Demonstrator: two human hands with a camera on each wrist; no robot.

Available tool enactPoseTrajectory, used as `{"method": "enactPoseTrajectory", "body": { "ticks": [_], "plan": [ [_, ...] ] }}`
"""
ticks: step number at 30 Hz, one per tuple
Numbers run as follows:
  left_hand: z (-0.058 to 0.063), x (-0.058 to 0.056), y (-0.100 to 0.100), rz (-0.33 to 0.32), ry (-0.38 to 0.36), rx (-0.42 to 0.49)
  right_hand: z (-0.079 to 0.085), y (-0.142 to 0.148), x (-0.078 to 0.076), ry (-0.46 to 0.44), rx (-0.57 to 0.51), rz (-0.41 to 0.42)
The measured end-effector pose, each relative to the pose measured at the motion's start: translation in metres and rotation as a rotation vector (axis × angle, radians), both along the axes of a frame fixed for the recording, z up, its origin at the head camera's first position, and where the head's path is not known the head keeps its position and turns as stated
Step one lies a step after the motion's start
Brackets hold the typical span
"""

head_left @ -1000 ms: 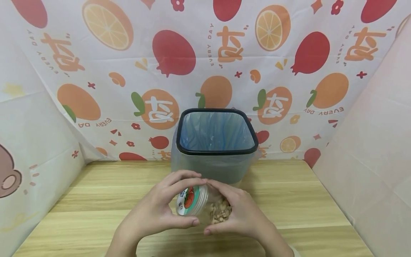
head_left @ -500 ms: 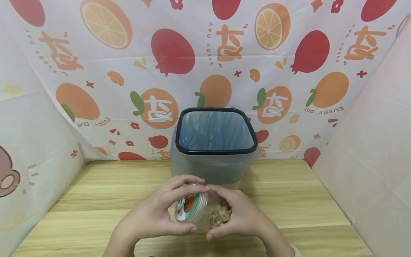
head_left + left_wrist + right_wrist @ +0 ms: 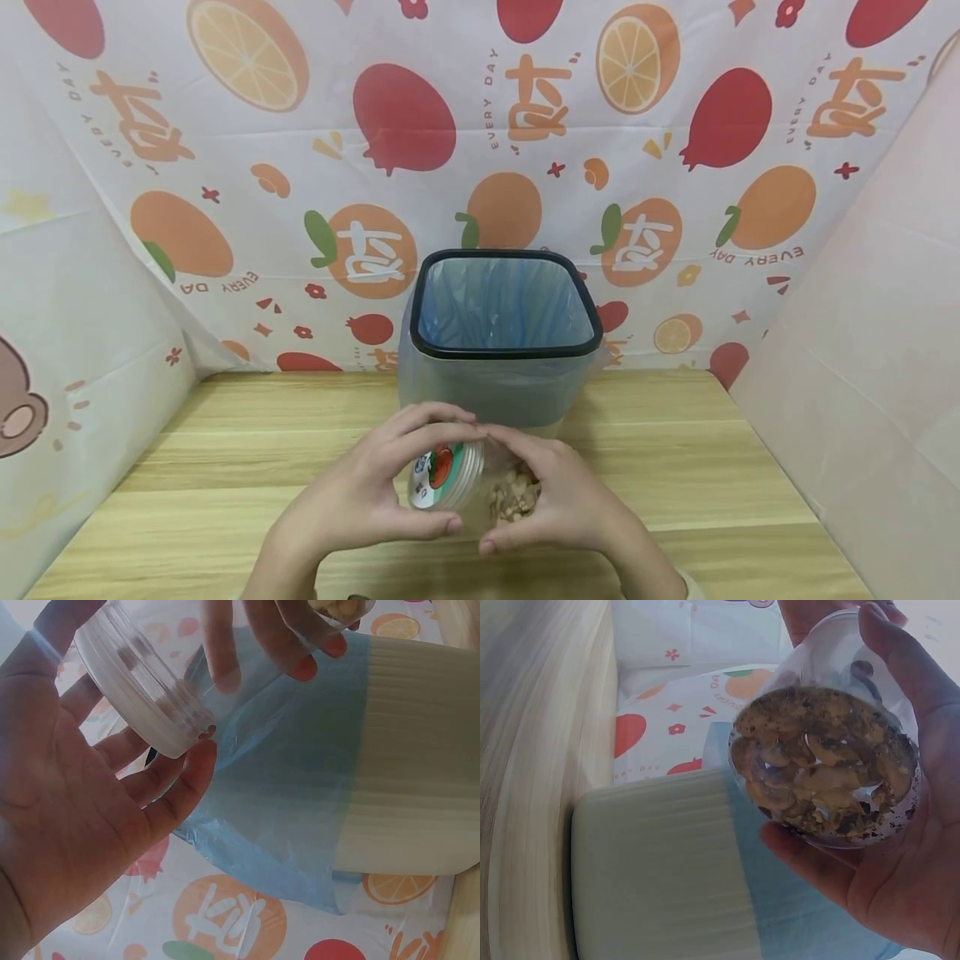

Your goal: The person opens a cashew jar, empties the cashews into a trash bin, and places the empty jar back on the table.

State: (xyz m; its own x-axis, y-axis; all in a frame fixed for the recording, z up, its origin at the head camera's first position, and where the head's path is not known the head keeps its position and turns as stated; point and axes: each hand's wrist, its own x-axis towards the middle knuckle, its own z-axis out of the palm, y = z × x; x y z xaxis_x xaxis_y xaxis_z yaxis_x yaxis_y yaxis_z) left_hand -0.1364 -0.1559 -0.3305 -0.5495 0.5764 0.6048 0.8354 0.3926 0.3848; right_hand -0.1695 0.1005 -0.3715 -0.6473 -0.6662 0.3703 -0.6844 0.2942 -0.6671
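Item: one clear jar (image 3: pixel 825 667), held tilted between the two hands. Lid (image 3: pixel 431 475), in place at the left-hand end, labelled; its tightness cannot be told, the label partly shaded by fingers. Contents: brown, nut-like pieces (image 3: pixel 515 494), gathered at the right-hand end, kind uncertain.
Left hand (image 3: pixel 371 492): spread wide, fingers and thumb curved about the lid; palm hidden from the head view.
Right hand (image 3: pixel 566 492): curved round the jar body, thumb and fingers well parted by its width, covering part of the wall.
Beyond the grip: bin (image 3: pixel 498 392), black-rimmed, blue-lined, lower front partly hidden by the hands.
Under the grip: wooden table (image 3: pixel 262 467).
Nearer the wearer: dark object (image 3: pixel 358 597), cut off, unidentifiable.
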Motion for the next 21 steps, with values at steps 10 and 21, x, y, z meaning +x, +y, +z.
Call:
{"method": "enactPoseTrajectory", "body": {
  "ticks": [10,21],
  "plan": [
    [0.0000,0.0018,0.0003,0.061,-0.091,-0.007,-0.0038,-0.0032,0.0017,0.137,0.058,-0.108],
    [0.0009,0.0029,0.0007,0.169,-0.153,-0.012,-0.0053,-0.0072,0.0011,0.271,0.071,-0.156]
  ]
}}
